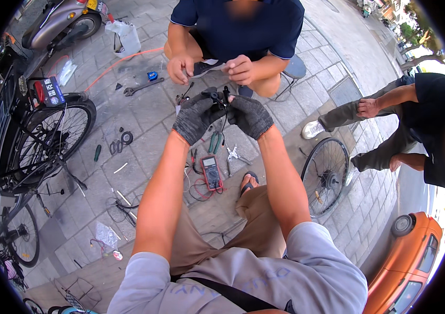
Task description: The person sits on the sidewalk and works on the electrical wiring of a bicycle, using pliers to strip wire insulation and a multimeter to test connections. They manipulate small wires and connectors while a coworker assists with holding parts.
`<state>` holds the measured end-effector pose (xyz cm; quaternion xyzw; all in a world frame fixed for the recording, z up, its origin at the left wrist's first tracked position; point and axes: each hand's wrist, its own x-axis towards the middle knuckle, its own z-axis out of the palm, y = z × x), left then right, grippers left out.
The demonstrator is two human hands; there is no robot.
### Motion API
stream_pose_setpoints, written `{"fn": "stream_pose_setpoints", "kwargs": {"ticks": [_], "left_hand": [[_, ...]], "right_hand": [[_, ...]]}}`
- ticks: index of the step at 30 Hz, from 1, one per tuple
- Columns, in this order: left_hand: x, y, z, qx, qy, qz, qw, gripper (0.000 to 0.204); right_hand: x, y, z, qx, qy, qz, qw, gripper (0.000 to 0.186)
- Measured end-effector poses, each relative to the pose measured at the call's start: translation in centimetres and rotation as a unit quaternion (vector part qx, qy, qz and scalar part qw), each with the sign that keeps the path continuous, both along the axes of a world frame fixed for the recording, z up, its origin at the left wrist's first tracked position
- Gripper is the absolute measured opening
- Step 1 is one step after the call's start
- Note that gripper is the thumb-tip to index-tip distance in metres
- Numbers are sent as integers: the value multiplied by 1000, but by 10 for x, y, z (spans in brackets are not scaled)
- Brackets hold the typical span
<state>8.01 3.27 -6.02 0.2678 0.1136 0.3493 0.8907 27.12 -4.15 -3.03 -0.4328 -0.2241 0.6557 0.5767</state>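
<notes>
My left hand (195, 116), in a grey knit glove, grips a small black fitting (215, 98) with a dark cable. My right hand (247, 116), gloved with a bare thumb tip showing, is closed on the same piece and its cable, close beside my left. Below them lie green-handled pliers (215, 141), a silver multi-tool (233, 155), and a red-cased multimeter (212, 174) with leads on the paving. A small group of cables and connectors (182, 98) lies just left of my hands.
A crouching person (233, 31) faces me near a stool (295, 67); another person (421, 125) is at right by a loose wheel (325, 175). Bicycles (34, 131) and a scooter (60, 29) line the left. A wrench (144, 85) lies ahead; an orange car (405, 261) is at right.
</notes>
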Motion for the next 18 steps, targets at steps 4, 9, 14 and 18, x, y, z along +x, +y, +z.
{"fn": "stream_pose_setpoints", "kwargs": {"ticks": [4, 9, 14, 18], "left_hand": [[9, 7, -11, -3, 12, -13, 1000, 29], [16, 14, -24, -7, 28, -3, 1000, 30], [26, 21, -36, 4, 29, -17, 999, 35], [29, 25, -42, 2, 29, -31, 999, 38]], "right_hand": [[9, 6, -15, 6, 19, 19, 1000, 15], [16, 12, -31, 18, 48, 17, 999, 13], [25, 15, -40, 8, 47, 21, 999, 16], [29, 16, -38, 2, 36, 37, 999, 19]]}}
